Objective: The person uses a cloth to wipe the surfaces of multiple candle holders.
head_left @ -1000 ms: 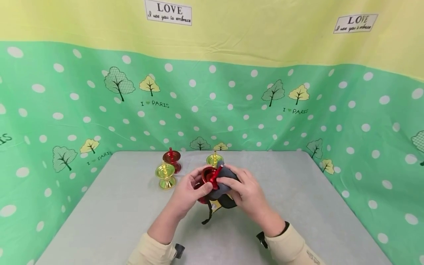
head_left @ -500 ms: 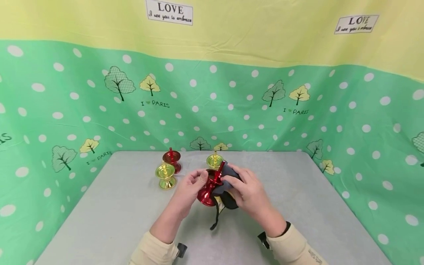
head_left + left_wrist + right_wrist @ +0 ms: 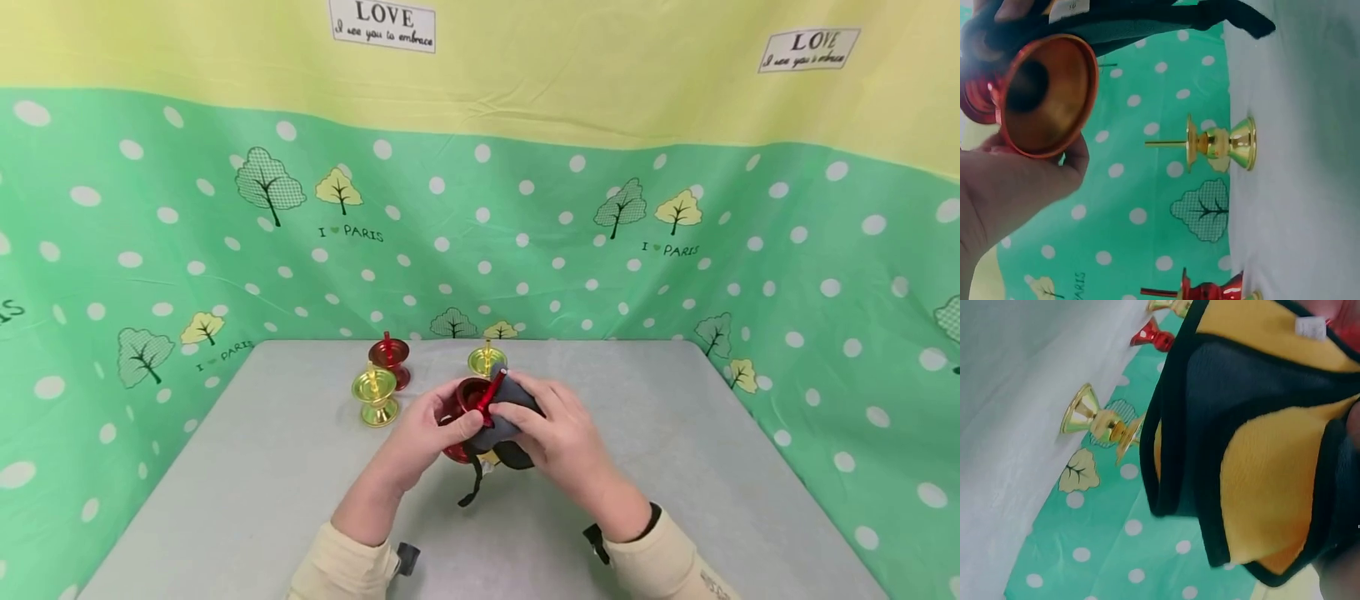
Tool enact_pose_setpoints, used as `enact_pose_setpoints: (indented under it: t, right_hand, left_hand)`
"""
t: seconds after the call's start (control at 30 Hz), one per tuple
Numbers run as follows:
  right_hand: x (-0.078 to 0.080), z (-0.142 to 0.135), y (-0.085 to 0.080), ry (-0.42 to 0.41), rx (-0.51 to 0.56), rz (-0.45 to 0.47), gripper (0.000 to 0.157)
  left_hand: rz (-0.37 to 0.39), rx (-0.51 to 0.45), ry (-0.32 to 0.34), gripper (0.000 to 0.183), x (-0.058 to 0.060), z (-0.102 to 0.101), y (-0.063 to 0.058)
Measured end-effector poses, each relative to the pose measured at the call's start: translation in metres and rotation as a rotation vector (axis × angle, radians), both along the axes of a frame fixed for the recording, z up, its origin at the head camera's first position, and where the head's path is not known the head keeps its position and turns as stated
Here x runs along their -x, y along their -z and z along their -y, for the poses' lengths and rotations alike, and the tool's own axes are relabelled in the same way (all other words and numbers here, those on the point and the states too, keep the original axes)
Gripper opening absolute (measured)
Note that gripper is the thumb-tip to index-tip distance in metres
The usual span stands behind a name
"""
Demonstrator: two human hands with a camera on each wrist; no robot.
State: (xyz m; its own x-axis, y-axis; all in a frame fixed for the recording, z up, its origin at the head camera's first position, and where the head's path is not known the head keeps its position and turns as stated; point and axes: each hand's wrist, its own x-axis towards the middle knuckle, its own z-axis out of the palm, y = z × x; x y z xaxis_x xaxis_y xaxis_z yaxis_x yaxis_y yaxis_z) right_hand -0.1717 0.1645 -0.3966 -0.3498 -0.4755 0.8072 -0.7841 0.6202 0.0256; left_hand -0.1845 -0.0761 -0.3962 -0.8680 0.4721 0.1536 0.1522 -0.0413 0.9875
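Note:
My left hand point(image 3: 423, 437) grips a shiny red candle holder point(image 3: 470, 392) by its dish and body, raised over the table and tilted. In the left wrist view the hollow underside of its base point(image 3: 1054, 100) faces the camera. My right hand point(image 3: 553, 427) holds a cloth point(image 3: 519, 395), dark grey on one side and yellow on the other with black edging, folded against the holder's thin red stem point(image 3: 491, 393). My left thumb lies at the cloth beside the stem. A black strip of the cloth dangles below. The right wrist view shows the cloth's yellow face point(image 3: 1269, 481).
Behind my hands a gold candle holder point(image 3: 487, 360) stands upright. To the left are another gold candle holder point(image 3: 375, 396) and a red one point(image 3: 390, 358), close together. The grey table point(image 3: 247, 500) meets a green dotted curtain point(image 3: 480, 267) at its back and sides.
Half a second ago my left thumb and fingers were up at the dish's rim and more of the red base showed. Now the left hand wraps the holder again, its thumb by the stem.

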Motion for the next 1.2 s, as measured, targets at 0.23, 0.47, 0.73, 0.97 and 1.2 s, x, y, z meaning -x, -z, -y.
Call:
enact_pose_setpoints:
  t: [0.23,0.47,0.73,0.97,1.2]
  right_hand:
    - [0.006,-0.004,0.0,-0.085,-0.003,-0.003,0.046]
    - [0.004,-0.005,0.002,0.003,0.009,-0.007,0.042]
    - [0.002,-0.002,0.001,0.123,-0.065,-0.099,0.043]
    - [0.006,-0.006,-0.003,-0.028,-0.084,-0.033,0.046]
    - [0.016,-0.016,-0.004,-0.11,-0.052,0.169,0.052]
  left_hand:
    - [0.032,-0.154,0.274,0.039,0.003,0.014,0.005]
    - [0.098,-0.039,-0.04,0.056,0.002,0.0,0.005]
    - [-0.006,0.092,-0.165,0.06,0.001,-0.013,0.004]
    - [-0.053,0.029,0.068,0.058,0.005,0.008,0.001]
    - [-0.051,0.003,0.163,0.066,0.013,0.016,0.008]
